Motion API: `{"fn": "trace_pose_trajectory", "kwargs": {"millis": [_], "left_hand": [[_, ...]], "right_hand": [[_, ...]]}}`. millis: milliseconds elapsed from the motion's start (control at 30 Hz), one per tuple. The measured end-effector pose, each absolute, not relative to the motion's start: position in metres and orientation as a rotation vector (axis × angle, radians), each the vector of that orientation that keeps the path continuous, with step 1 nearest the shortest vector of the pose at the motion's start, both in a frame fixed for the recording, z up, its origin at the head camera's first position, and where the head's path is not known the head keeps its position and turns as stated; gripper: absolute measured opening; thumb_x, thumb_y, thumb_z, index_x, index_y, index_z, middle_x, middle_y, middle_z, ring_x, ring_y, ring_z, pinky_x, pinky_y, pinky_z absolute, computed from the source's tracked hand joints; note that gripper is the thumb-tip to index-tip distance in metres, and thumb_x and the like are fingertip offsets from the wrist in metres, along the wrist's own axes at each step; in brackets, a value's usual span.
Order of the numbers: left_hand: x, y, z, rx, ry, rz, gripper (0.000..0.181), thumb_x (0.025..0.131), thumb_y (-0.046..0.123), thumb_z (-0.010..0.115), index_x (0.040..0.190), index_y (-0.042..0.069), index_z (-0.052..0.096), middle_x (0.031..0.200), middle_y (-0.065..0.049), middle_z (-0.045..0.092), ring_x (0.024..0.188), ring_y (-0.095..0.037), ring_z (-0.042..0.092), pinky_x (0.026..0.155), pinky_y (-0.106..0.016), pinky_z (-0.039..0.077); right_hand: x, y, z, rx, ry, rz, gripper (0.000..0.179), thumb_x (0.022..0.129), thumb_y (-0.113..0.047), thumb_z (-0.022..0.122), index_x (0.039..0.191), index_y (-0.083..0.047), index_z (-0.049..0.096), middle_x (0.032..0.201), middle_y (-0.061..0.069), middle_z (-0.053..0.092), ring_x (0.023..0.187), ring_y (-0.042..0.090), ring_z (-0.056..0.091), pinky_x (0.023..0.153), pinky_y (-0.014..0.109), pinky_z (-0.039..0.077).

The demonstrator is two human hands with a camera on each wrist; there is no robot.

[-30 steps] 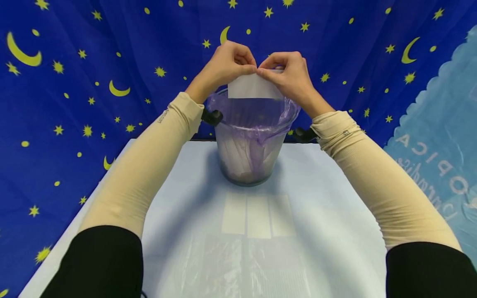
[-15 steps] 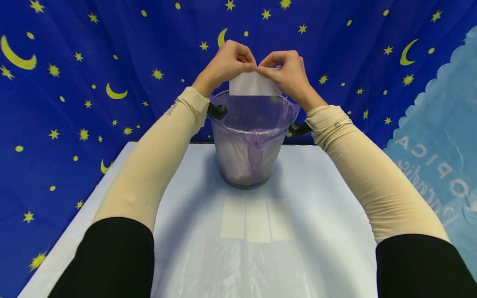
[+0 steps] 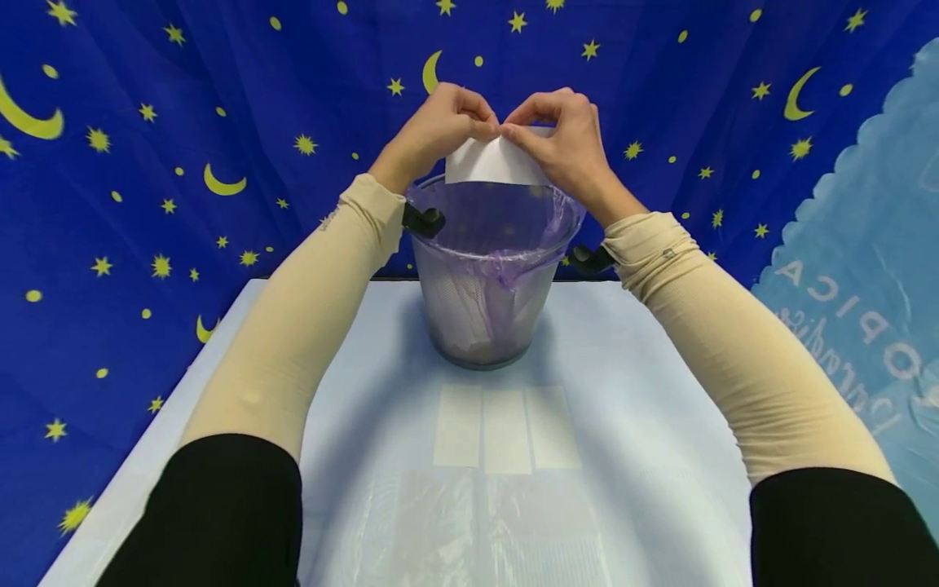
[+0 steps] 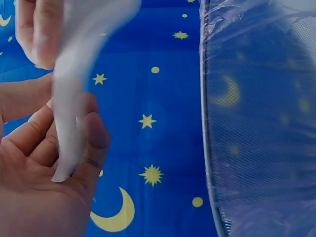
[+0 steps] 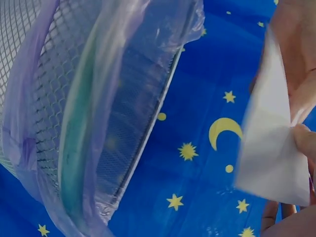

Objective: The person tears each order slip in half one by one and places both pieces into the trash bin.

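Observation:
A small white sheet of paper hangs above the back rim of a mesh wastebasket. My left hand pinches its upper edge between thumb and fingers. Right beside it, my right hand pinches the same edge, the fingertips of both hands meeting near the middle. In the left wrist view the paper bends in a curve between the fingers. The right wrist view shows the paper creased near the thumb. A translucent purple bag lines the basket and folds over its rim.
Three white paper strips lie side by side on the pale table, in front of the basket. Clear plastic lies nearer the front edge. A blue star-and-moon cloth hangs behind, and a light blue printed cloth at right.
My right hand has risen slightly and tipped, and the paper now puckers and bends at the pinched spot. Both hands keep their hold above the basket.

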State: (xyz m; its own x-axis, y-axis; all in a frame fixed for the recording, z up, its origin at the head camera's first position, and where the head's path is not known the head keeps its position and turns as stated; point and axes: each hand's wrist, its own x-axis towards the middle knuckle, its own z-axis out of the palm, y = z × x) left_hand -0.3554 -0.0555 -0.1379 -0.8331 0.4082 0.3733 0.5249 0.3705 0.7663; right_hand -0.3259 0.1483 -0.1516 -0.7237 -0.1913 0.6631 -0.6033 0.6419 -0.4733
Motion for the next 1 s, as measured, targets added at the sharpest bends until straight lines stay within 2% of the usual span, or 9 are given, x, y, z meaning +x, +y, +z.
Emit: {"fn": "trace_pose_trajectory", "kwargs": {"millis": [233,433,633,700,900,1000], "left_hand": [[-0.356,-0.057,-0.148,-0.804,-2.559,-1.538,0.014,0.101,0.015,0.068,0.101,0.002,0.074,0.091,-0.001,0.064,0.087,-0.016,0.057,0.075,-0.03,0.05],[-0.361,-0.056,-0.156,-0.806,-2.597,-1.532,0.013,0.101,0.015,0.068,0.098,0.004,0.074,0.089,0.0,0.061,0.084,-0.014,0.051,0.071,-0.027,0.041],[-0.362,-0.057,-0.163,-0.834,-2.595,-1.518,0.013,0.103,0.013,0.066,0.098,0.003,0.072,0.086,0.0,0.061,0.082,-0.014,0.053,0.071,-0.027,0.043],[-0.363,-0.057,-0.166,-0.832,-2.594,-1.518,0.014,0.103,0.012,0.066,0.099,0.001,0.072,0.086,0.0,0.062,0.082,-0.014,0.054,0.072,-0.026,0.044],[-0.364,-0.057,-0.169,-0.761,-2.627,-1.504,0.014,0.102,0.012,0.067,0.105,-0.001,0.073,0.092,0.0,0.064,0.09,-0.015,0.056,0.079,-0.028,0.047],[-0.364,-0.058,-0.17,-0.751,-2.634,-1.489,0.015,0.102,0.012,0.068,0.107,0.0,0.074,0.096,-0.001,0.065,0.095,-0.016,0.055,0.084,-0.029,0.046]], "right_hand": [[-0.314,0.147,-0.148,0.659,-2.269,0.965,0.023,0.096,-0.033,0.08,0.101,-0.011,0.084,0.102,0.003,0.081,0.108,0.004,0.058,0.093,0.02,0.051],[-0.303,0.147,-0.145,0.738,-2.225,0.97,0.022,0.097,-0.029,0.079,0.101,-0.009,0.084,0.1,0.004,0.08,0.106,0.005,0.058,0.097,0.023,0.052],[-0.292,0.145,-0.136,0.796,-2.174,0.959,0.021,0.098,-0.027,0.078,0.101,-0.008,0.084,0.1,0.006,0.08,0.102,0.002,0.056,0.099,0.02,0.05],[-0.288,0.144,-0.133,0.82,-2.15,0.957,0.02,0.098,-0.026,0.078,0.101,-0.007,0.084,0.101,0.007,0.08,0.101,0.001,0.055,0.099,0.02,0.049],[-0.279,0.14,-0.124,0.813,-2.137,0.97,0.021,0.098,-0.027,0.078,0.103,-0.008,0.084,0.105,0.006,0.08,0.104,0.001,0.055,0.088,0.022,0.054],[-0.278,0.141,-0.124,0.785,-2.16,0.969,0.023,0.098,-0.029,0.077,0.105,-0.007,0.083,0.105,0.006,0.079,0.107,0.003,0.057,0.091,0.022,0.054]]}}
